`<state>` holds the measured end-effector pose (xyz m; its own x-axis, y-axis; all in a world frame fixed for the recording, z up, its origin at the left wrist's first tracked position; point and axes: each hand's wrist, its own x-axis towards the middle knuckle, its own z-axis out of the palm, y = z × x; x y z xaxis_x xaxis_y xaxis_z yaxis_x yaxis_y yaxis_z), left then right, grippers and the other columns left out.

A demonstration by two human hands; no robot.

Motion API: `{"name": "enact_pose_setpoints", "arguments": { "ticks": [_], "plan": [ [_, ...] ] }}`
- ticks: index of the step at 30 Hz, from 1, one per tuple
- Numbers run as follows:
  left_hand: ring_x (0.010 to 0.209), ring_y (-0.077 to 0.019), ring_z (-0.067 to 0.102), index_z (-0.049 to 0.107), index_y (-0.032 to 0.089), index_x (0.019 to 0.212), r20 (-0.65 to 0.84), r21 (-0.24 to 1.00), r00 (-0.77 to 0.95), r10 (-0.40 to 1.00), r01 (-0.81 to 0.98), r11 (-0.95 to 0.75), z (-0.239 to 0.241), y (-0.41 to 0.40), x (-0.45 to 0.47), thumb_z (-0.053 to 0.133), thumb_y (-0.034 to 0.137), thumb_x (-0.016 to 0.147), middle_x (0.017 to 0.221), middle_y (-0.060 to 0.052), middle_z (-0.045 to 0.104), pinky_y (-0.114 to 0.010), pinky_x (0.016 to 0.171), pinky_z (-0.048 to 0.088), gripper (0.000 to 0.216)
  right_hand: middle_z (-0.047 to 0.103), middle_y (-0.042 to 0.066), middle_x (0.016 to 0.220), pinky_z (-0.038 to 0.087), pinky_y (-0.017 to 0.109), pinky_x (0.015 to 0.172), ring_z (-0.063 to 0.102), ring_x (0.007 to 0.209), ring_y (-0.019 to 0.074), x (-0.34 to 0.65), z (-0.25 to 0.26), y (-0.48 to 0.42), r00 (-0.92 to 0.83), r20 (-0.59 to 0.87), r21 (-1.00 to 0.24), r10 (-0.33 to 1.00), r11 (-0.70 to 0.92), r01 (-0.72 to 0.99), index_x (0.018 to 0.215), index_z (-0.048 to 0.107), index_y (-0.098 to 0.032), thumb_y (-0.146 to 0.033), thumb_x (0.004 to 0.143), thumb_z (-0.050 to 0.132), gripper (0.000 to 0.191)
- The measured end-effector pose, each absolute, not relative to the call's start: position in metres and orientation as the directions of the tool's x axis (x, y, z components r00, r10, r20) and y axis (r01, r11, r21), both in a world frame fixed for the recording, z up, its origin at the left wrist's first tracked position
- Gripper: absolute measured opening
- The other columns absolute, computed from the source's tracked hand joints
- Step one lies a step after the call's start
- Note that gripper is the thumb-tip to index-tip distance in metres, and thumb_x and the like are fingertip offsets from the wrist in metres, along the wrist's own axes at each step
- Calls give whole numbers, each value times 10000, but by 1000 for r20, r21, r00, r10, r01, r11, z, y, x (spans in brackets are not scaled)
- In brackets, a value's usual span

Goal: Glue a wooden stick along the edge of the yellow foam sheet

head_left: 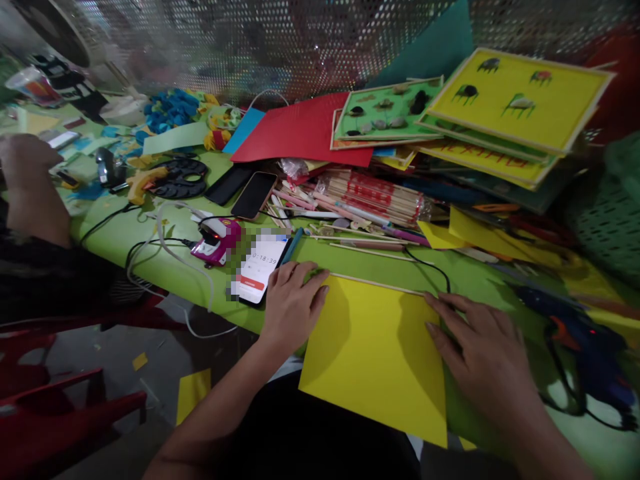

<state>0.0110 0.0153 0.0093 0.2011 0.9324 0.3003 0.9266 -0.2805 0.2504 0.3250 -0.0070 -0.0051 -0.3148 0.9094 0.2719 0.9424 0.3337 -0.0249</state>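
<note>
A yellow sheet of card (375, 360) lies at the green table's front edge, its lower part jutting past it. Along its far edge runs a thin wooden stick (377, 283). My left hand (295, 303) holds the stick's left end down with the fingertips, thumb close by on the card. At the other end, the fingertips of my right hand (483, 340) hold the stick against the card's corner, with the thumb bent on the sheet. Just left of my left hand lies a lit phone (257, 270) showing a timer. A dark blue glue gun (585, 340) rests to the right.
Framed yellow and green pictures (520, 100) are stacked at the back right. Bundled wooden sticks (370, 197), a red sheet (300, 130) and a dark phone (255, 195) lie behind. Cables trail from a magenta device (217, 243). Another person's arm (35, 187) is at left, above red chairs (75, 413).
</note>
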Motion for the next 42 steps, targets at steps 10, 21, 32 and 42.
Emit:
{"name": "enact_pose_setpoints", "arguments": {
  "ticks": [10,21,32,42],
  "plan": [
    [1189,-298,554,693,265,1294,342,295,157,927,918,-264,10,14,8,529,264,1018,1273,-94,680,-469,993,427,321,673,129,1297,449,509,964,595,1179,342,332,-8,-5,-287,289,-137,913,336,932,1420,611,-236,-329,1013,521,428],
    [1156,-323,583,731,250,1245,368,204,244,897,920,-334,8,19,7,583,284,993,1260,-91,707,-481,944,442,294,690,115,1254,466,468,917,601,1109,307,325,4,-4,-278,293,-117,915,323,939,1335,680,-226,-293,1009,521,369],
    [1137,-336,580,732,252,1257,418,183,261,870,914,-362,5,21,5,603,256,981,1242,-96,703,-490,932,461,305,693,126,1225,458,462,897,594,1099,307,327,9,-4,-245,350,-147,904,312,939,1260,727,-189,-241,1004,534,325],
    [1140,-328,574,732,220,1227,394,190,259,882,916,-354,8,21,9,575,266,997,1234,-90,712,-482,927,458,283,695,123,1225,460,472,910,589,1092,314,325,7,-5,-249,305,-138,919,302,943,1290,702,-173,-273,1011,523,347]
  ]
}}
